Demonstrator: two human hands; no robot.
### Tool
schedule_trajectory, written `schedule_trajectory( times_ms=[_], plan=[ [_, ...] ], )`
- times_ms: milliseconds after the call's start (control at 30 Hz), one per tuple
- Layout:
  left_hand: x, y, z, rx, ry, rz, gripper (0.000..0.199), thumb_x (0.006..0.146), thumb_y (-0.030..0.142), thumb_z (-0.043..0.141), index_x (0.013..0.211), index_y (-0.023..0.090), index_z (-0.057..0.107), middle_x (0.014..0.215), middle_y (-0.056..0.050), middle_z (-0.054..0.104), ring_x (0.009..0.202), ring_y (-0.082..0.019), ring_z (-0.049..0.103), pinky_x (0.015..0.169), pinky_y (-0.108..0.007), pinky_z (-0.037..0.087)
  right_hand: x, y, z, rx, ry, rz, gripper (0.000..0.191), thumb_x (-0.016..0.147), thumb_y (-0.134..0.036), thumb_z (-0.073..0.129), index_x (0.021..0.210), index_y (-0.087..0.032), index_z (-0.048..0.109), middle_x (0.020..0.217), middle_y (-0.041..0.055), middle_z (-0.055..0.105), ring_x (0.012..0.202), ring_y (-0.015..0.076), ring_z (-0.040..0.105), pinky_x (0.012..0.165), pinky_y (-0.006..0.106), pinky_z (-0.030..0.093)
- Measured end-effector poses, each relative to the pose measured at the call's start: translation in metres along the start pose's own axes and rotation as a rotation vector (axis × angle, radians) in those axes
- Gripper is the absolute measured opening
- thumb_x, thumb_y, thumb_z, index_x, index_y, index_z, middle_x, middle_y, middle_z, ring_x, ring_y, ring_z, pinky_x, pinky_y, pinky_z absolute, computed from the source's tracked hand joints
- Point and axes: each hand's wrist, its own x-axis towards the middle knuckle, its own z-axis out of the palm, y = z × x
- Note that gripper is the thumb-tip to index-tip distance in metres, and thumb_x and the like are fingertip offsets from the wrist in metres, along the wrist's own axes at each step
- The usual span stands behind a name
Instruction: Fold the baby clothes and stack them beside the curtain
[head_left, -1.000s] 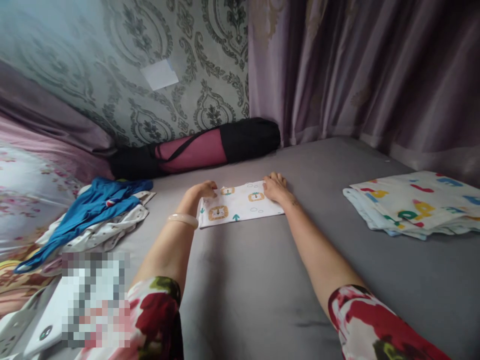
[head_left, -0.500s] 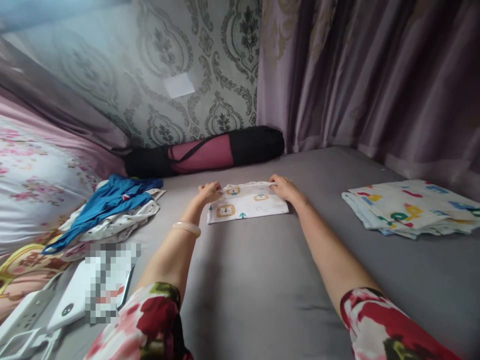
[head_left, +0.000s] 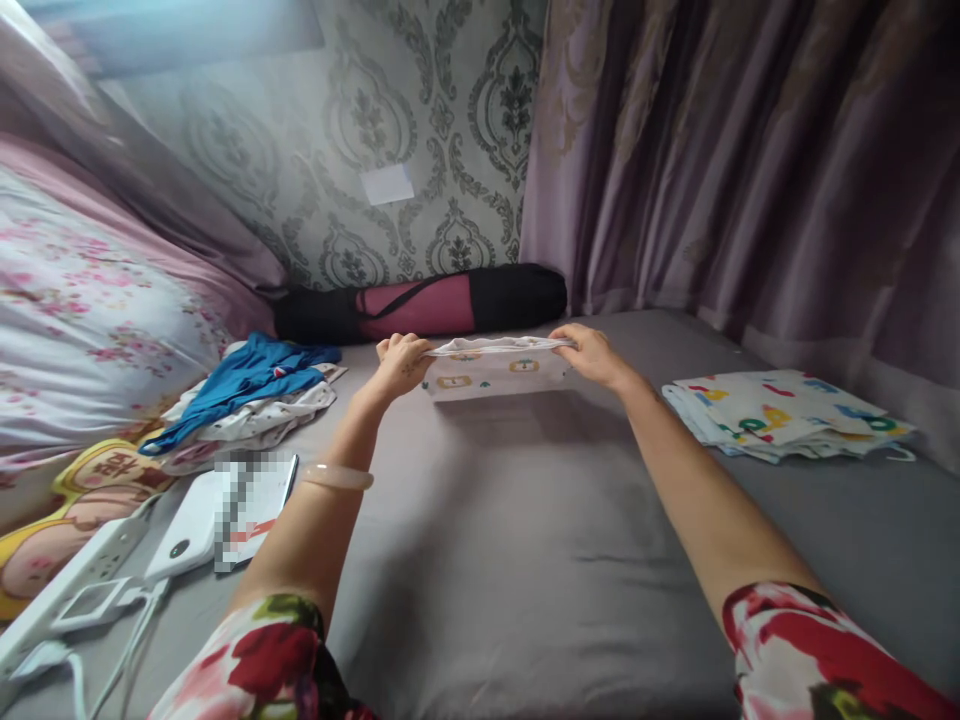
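Observation:
A folded white cloth printed with yellow animal faces and small green shapes hangs between my two hands, its lower edge over the grey sheet with a shadow beneath. My left hand pinches its upper left corner, the thumb and fingers pressed together. At the upper right corner, my right hand grips the same cloth. Several layers show along the top edge.
A folded patterned stack lies on the right of the grey bed. Blue clothing, a white device, a power strip and cables are left. A black and pink roll lies along the wall.
Both hands have raised the cloth's upper edge off the bed, and it now hangs tilted with a shadow below. The whole view has shifted somewhat.

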Motion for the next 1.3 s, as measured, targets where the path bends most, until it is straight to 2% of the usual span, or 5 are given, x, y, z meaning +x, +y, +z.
schedule_trajectory(
  times_ms=[300, 533, 733, 1000, 1300],
  plan=[
    [-0.109, -0.001, 0.031, -0.146, -0.201, 0.271, 0.035, 0.09, 0.021, 0.037, 0.113, 0.026, 0.063, 0.111, -0.002, 0.071, 0.1, -0.017, 0.064, 0.116, -0.042, 0.018, -0.107, -0.004, 0.016, -0.04, -0.271, -0.175, 0.032, 0.082, -0.007, 0.045, 0.103, -0.021, 0.065, 0.104, 0.007, 0.066, 0.101, 0.021, 0.058, 0.092, 0.033, 0.043],
    [-0.151, 0.004, 0.049, -0.202, -0.3, 0.305, 0.04, 0.088, 0.016, 0.035, 0.116, 0.025, 0.061, 0.122, -0.004, 0.067, 0.115, -0.019, 0.06, 0.115, -0.043, 0.027, -0.142, -0.008, 0.026, -0.109, -0.357, -0.235, 0.032, 0.087, -0.007, 0.039, 0.106, -0.019, 0.062, 0.109, 0.0098, 0.064, 0.106, 0.023, 0.054, 0.093, 0.035, 0.041],
    [-0.16, 0.01, 0.041, -0.233, -0.29, 0.307, 0.039, 0.081, 0.016, 0.046, 0.115, 0.024, 0.062, 0.128, -0.006, 0.063, 0.121, -0.021, 0.056, 0.108, -0.036, 0.037, -0.152, -0.011, 0.023, -0.146, -0.388, -0.232, 0.042, 0.076, -0.002, 0.042, 0.108, -0.02, 0.062, 0.111, 0.0087, 0.063, 0.107, 0.0224, 0.053, 0.092, 0.033, 0.04],
    [-0.144, 0.027, 0.036, -0.323, -0.263, 0.207, 0.037, 0.098, 0.041, 0.033, 0.101, 0.022, 0.065, 0.106, -0.006, 0.07, 0.099, -0.018, 0.064, 0.091, -0.029, 0.046, -0.128, -0.028, 0.03, -0.27, -0.376, -0.074, 0.03, 0.087, -0.014, 0.042, 0.102, -0.018, 0.067, 0.108, 0.0084, 0.068, 0.103, 0.0218, 0.059, 0.094, 0.033, 0.039],
    [-0.104, 0.079, 0.062, -0.148, -0.263, 0.142, 0.043, 0.099, 0.036, 0.032, 0.134, 0.017, 0.049, 0.148, -0.012, 0.045, 0.142, -0.024, 0.034, 0.116, -0.042, 0.024, -0.089, -0.044, 0.083, -0.299, -0.386, 0.068, 0.06, 0.1, -0.039, 0.024, 0.147, -0.003, 0.035, 0.155, 0.0179, 0.031, 0.145, 0.0275, 0.022, 0.118, 0.043, 0.016]
  ],
)
